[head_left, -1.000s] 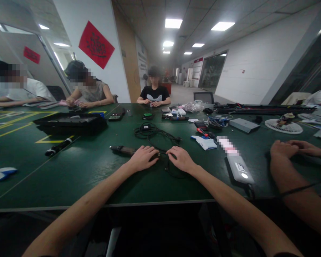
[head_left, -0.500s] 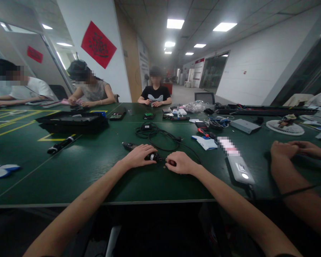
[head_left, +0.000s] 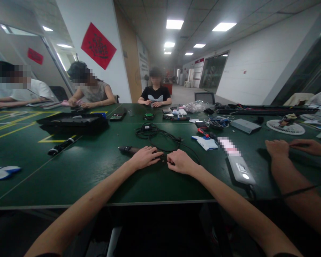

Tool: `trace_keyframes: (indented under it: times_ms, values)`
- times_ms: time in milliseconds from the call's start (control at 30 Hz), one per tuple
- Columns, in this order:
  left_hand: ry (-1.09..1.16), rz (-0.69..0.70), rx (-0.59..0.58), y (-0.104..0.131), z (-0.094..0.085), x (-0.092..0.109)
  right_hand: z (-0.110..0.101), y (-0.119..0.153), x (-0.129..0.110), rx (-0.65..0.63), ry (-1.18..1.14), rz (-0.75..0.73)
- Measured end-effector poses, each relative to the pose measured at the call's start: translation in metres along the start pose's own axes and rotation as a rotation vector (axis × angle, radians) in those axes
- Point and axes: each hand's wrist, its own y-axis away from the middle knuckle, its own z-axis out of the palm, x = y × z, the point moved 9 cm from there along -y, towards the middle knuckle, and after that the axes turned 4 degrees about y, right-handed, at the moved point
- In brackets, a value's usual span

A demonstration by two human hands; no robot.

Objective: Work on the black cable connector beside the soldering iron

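Left hand (head_left: 144, 157) seemingly curled round tool (head_left: 126, 150).

Left hand (head_left: 144, 157) partly hides dark tool (head_left: 127, 150); whether right hand (head_left: 183, 161) holds anything is unclear.

Black tray (head_left: 72, 126) at left, grey box (head_left: 245, 126) near a white grille (head_left: 276, 127), red poster (head_left: 98, 45) behind.

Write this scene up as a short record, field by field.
Hands: left hand lies over a dark tool; right hand curled nearby, contents hidden
Between hands: tiny piece, too small to identify
Beyond hands: black cable looped on green table
Far left: black tray, black tube
Far right: gray box, another person's hand
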Motion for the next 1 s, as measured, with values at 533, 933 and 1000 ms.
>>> trace_keyframes:
  times_ms: [533, 933, 1000]
  values:
    - [-0.031, -0.065, 0.114, 0.000, -0.007, 0.017, 0.014, -0.002, 0.009, 0.055, -0.273, 0.032]
    - [-0.032, 0.128, 0.121, 0.008, -0.016, 0.026, 0.003, 0.001, 0.011, 0.065, -0.350, 0.084]
    - [-0.030, 0.147, 0.128, 0.009, -0.017, 0.028, 0.002, 0.002, 0.012, 0.080, -0.322, 0.102]
